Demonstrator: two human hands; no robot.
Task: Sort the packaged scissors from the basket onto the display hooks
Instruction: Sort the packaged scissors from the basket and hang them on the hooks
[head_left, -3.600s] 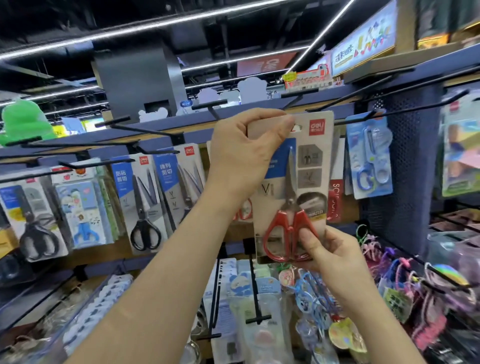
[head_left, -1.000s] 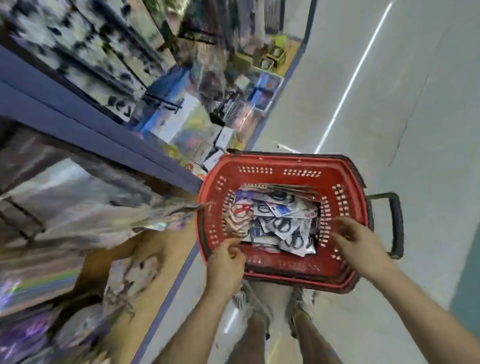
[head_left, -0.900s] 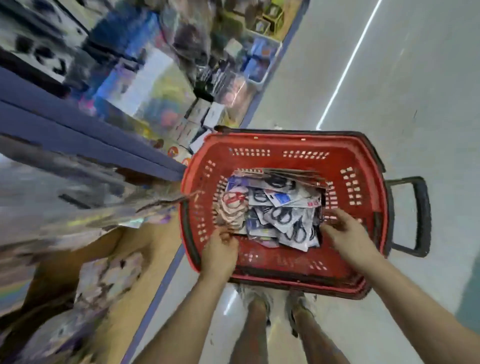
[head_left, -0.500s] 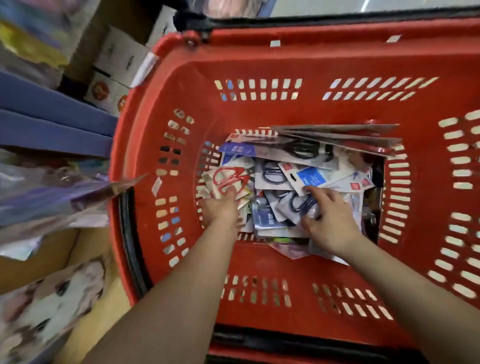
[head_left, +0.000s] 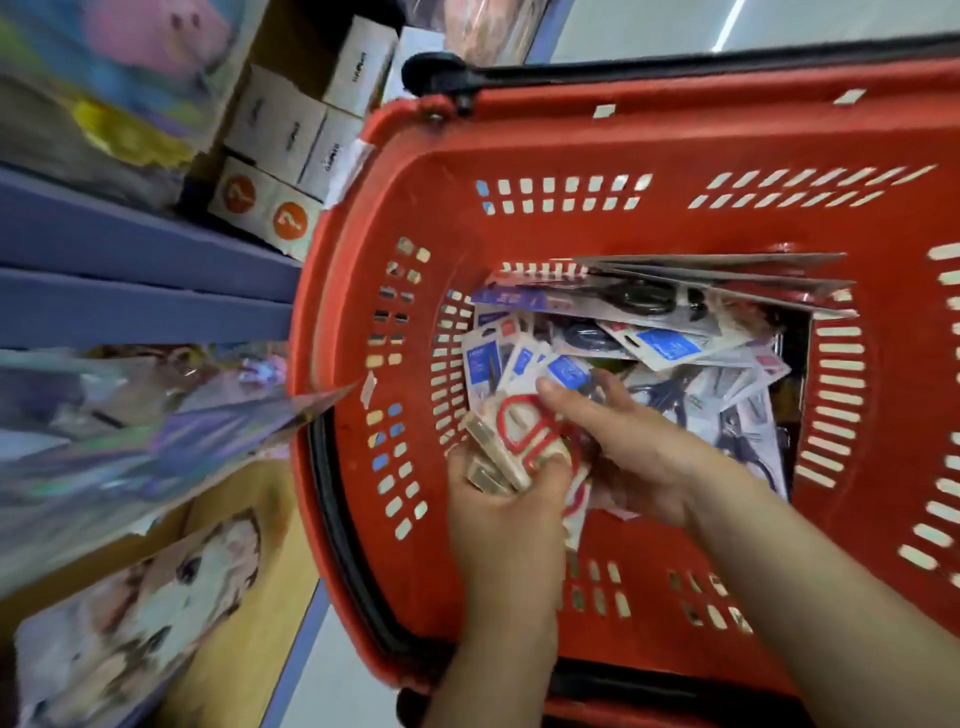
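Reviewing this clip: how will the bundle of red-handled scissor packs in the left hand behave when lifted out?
Probably stiff: the red-handled scissor packs show thick card edges, stacked flat. Likely to fan or slip apart, since the left hand pinches several loose packs at one end.

The basket (head_left: 519, 156) runs off the right edge, and both forearms, cut by the bottom edge, cover part of its near rim. The left hand (head_left: 506, 512) wraps the lower ends of the red-handled scissors packs (head_left: 519, 426), hiding them and their count. The right hand (head_left: 639, 452) lies over the loose packs (head_left: 670, 343); its thumb and palm are out of sight, so its hold cannot be told. Pack labels and print on the white boxes (head_left: 291, 124) are too small to read. The shelf goods (head_left: 130, 431) are smeared.
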